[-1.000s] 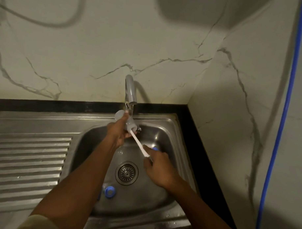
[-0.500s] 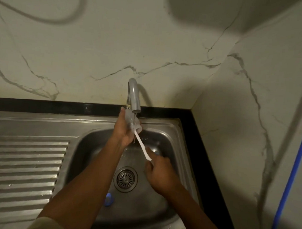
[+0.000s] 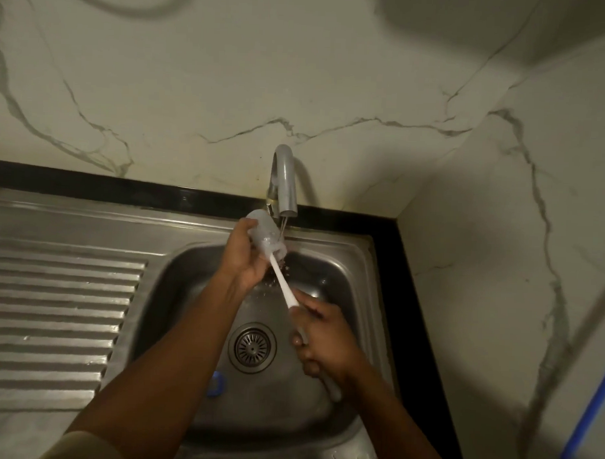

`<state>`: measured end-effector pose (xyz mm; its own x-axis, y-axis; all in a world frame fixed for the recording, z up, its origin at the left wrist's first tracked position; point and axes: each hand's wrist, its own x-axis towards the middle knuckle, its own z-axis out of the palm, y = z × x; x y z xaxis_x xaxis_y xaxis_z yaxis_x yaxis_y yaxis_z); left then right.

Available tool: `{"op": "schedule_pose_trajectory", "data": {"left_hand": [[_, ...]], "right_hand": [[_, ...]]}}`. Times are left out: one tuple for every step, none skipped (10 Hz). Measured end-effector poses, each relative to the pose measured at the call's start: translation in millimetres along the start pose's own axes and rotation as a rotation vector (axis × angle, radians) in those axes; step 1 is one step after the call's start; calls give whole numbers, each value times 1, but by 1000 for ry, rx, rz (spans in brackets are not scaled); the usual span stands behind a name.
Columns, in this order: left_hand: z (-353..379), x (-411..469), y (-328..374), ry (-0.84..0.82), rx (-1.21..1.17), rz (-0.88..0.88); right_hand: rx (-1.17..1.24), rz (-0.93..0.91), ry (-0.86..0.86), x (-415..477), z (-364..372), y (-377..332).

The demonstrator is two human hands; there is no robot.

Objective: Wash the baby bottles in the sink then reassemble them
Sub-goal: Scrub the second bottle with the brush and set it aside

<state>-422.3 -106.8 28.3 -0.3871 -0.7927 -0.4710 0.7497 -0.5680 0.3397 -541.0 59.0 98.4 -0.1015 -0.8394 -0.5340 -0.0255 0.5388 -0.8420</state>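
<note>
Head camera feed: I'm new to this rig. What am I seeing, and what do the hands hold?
No machine here: a person wears one wide-angle camera on the head, looking down at their own bare hands. The left hand grips a translucent baby bottle under the running tap. The right hand grips the white handle of a bottle brush, its head pushed into the bottle. Below is a steel sink with a round drain; a blue ring-shaped part lies in the basin, partly hidden by the left forearm. A ribbed draining board lies to the left.
</note>
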Motion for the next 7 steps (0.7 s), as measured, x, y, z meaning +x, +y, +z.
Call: {"op": "schedule_pose_trajectory", "data": {"left_hand": [[-2,-5,2,-47,-121,-13],[15,-10,-3,-14,-10,-7],[20,-4,-9,128,153,59],[10,-3,-4,-10,12,-8],[0,-5,2,-113,-197,-34],[10,-10,-2,-87,-120,-19],[12,-4,-11,117,140,77]], "right_hand": [[823,366,-307,-9,-7,-10],[-56,64,-110,-10,-10,0],[-1072,-184,158,-2,-5,5],[-290,-99,65,-5,-4,-2],[695,397,-289,-13,-10,-13],[512,251,-229,-11,-10,4],[-821,-275,51,1,-6,23]]}}
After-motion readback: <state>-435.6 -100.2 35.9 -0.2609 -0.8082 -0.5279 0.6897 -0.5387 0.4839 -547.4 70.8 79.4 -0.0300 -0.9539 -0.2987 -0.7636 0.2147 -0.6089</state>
